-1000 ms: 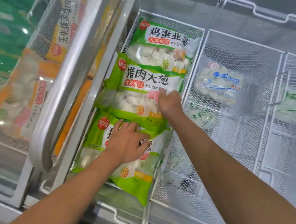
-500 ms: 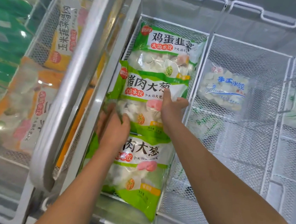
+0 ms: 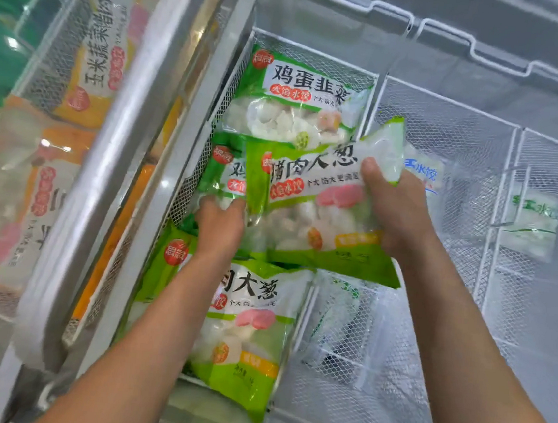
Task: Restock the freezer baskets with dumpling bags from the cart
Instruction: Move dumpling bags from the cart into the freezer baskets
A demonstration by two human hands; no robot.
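The right hand [image 3: 400, 210] grips the lifted dumpling bag [image 3: 319, 208] by 1 edge; the left hand [image 3: 219, 227] holds its other side. The slick bag could slip and land skewed across the basket [image 3: 377, 80].

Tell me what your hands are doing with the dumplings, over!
Right hand grips the tilted middle green bag. Left hand holds its left edge. Another green bag sits underneath. Nothing blocking.
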